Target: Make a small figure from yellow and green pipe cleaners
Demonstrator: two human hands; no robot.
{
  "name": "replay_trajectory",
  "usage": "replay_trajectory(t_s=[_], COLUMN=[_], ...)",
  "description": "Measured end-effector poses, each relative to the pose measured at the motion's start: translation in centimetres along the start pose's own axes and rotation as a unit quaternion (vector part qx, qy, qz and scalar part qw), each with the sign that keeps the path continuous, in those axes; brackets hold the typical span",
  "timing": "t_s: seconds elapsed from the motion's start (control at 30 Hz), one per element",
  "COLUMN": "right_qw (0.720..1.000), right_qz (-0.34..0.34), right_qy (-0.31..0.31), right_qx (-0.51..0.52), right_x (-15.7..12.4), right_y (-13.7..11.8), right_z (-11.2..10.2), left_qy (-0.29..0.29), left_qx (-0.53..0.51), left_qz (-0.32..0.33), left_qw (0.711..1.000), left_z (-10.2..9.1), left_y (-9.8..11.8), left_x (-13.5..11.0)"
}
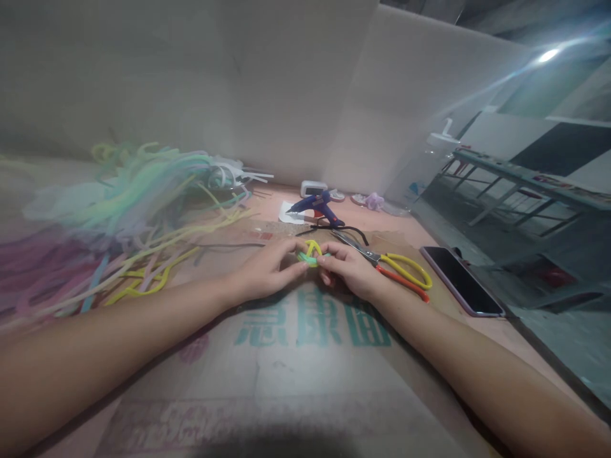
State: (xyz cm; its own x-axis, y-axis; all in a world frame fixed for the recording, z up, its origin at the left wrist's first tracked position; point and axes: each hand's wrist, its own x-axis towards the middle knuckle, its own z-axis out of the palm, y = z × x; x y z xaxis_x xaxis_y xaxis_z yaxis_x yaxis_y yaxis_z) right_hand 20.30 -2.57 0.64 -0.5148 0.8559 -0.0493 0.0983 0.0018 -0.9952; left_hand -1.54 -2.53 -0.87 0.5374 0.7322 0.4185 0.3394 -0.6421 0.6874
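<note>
Between my two hands is a small looped piece of yellow and green pipe cleaners (312,247), raised a little over the cardboard sheet. My left hand (270,267) pinches its left side with thumb and fingers. From the right, my right hand (351,267) grips the other side between thumb and forefinger, its remaining fingers curled. The fingertips hide part of the piece. Just beyond my right hand lie scissors (398,267) with one yellow and one red handle. A blue hot glue gun (315,207) rests behind the hands, its nozzle over a white paper (292,215).
Many pastel pipe cleaners (157,184) pile up at the left. A phone (461,280) lies near the table's right edge. Cardboard (267,375) covers the front. At the back are a small white device (314,188), a purple piece (375,201) and a clear lidded cup (429,165).
</note>
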Motion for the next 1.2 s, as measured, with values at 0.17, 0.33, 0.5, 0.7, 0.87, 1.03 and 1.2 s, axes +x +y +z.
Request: replay_trajectory(t_s=[0.17,0.33,0.5,0.7,0.87,1.03,1.2], right_qw=[1.000,1.000,1.000,0.999,0.996,0.997,0.997], right_qz=[0.008,0.005,0.001,-0.007,0.011,0.008,0.008], right_qy=[0.002,-0.003,0.001,0.045,0.084,0.077,0.075], right_qx=[0.001,-0.014,-0.012,0.007,0.001,-0.009,-0.018], right_x=[-0.1,-0.1,0.0,0.1,0.1,0.1,0.0], right_y=[-0.1,-0.2,0.0,0.2,-0.1,-0.1,-0.2], right_z=[0.1,0.2,0.1,0.3,0.6,0.5,0.5], left_qy=[0.011,-0.006,0.022,0.096,0.139,0.151,0.150], left_qx=[0.008,-0.015,0.004,-0.082,-0.041,-0.032,-0.031], left_qz=[-0.002,0.009,-0.011,-0.044,-0.126,-0.139,-0.140], left_qw=[1.000,1.000,1.000,0.991,0.981,0.978,0.978], left_z=[0.0,-0.1,0.0,-0.5,-1.1,-1.0,-0.8], left_y=[0.0,0.1,-0.1,0.5,0.7,0.5,0.2], left_x=[0.0,0.1,-0.1,0.4,0.8,0.9,0.8])
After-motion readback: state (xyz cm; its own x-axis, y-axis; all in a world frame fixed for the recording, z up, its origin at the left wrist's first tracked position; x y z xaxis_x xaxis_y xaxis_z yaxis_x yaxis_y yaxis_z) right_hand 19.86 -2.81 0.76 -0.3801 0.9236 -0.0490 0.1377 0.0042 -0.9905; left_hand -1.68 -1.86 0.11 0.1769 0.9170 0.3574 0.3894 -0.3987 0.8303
